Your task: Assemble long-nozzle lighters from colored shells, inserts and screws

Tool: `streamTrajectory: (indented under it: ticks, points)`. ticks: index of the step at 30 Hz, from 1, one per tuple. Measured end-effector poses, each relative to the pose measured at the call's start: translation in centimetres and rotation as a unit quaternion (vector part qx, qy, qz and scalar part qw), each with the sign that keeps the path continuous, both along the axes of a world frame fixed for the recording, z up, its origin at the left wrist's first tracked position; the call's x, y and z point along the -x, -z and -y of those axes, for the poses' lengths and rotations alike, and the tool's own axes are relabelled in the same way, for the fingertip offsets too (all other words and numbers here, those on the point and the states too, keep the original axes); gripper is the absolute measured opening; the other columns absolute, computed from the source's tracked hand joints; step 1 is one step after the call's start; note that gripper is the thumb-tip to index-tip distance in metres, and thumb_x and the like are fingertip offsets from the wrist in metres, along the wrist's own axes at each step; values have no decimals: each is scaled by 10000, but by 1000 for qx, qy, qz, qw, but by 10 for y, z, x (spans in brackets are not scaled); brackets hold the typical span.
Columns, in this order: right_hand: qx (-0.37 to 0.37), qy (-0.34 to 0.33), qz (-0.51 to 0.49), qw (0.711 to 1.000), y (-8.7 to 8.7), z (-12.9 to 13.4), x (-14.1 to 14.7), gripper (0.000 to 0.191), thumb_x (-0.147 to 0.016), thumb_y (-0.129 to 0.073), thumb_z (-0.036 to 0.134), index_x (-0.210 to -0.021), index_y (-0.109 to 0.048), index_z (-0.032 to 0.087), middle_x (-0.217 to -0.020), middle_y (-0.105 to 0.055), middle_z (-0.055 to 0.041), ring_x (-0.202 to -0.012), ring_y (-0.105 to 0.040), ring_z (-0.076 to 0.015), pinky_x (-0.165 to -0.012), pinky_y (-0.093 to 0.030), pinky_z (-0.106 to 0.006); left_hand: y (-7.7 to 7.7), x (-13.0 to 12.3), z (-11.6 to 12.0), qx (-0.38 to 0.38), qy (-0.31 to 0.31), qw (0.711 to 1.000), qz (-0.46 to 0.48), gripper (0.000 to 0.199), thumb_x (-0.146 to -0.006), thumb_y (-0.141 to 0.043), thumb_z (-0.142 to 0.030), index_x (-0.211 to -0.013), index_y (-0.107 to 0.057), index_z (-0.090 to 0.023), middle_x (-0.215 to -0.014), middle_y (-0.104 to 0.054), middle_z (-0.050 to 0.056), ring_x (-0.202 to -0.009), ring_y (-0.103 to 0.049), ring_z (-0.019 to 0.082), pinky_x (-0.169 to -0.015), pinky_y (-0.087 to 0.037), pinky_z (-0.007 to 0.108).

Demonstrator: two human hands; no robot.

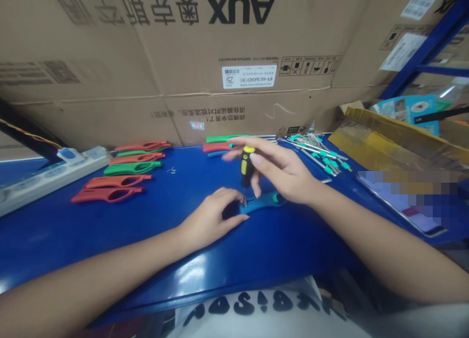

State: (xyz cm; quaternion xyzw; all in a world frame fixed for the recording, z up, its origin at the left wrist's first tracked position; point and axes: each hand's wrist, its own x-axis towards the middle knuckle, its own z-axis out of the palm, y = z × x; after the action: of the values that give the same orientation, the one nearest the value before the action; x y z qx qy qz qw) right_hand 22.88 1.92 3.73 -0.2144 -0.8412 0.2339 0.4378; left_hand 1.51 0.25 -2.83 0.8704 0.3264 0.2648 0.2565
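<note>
In the head view, a small black-and-yellow screwdriver (246, 168) stands nearly upright in the thumb and fingers of my right hand (284, 169). Its thin shaft points down to a blue lighter casing (262, 203) lying flat on the blue table, near the casing's left end. Thumb and fingers of my left hand (210, 221) are closed round that same end, which they partly hide. A teal piece shows at the casing's right end. Whether the screwdriver's tip sits in a screw is too small to tell.
Several red, orange and green lighter casings (110, 195) lie in a row at the left, beside a white power strip (54, 174). Metal rods with teal ends (322, 157) are piled at the back right. A phone (403, 203) and a cardboard box (388, 137) lie at the right.
</note>
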Motion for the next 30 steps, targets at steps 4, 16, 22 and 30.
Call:
streamTrajectory:
  ticks: [4,16,22,30]
  points:
    - [-104,57,-16,993,0,1,0,287,-950,-665,325,-1195,-655,175,-975,-725,-41,-664,-648,-94,-640,-565,-226,1,0,0,-4,-2,1000,1,187,-904,-723,-283,-1039,-615,-211,-1053,-703,13,-1026,-650,203,-940,-500,346]
    - [-66,71,-8,995,7,-4,2,327,-926,-689,386,-1196,-623,212,-1144,-698,-54,-783,-662,-119,-699,-567,-247,0,1,0,-8,-4,1000,-8,188,-903,-723,-288,-1036,-609,-217,-1064,-699,12,-1031,-657,210,-941,-506,358]
    - [26,-5,20,999,3,-1,3,398,-1065,-412,296,-1455,-430,220,-1244,-663,-72,-707,-646,-77,-671,-565,-233,3,2,-1,-4,-8,1000,-5,201,-908,-714,-316,-1045,-609,-213,-1068,-699,22,-1029,-660,217,-935,-517,368]
    - [-103,91,42,990,4,1,1,415,-949,-645,413,-1311,-599,216,-1234,-697,-68,-926,-699,-161,-866,-576,-299,2,2,-2,-8,-4,1000,-1,193,-911,-705,-311,-1054,-618,-215,-1079,-701,36,-1047,-659,230,-957,-519,393]
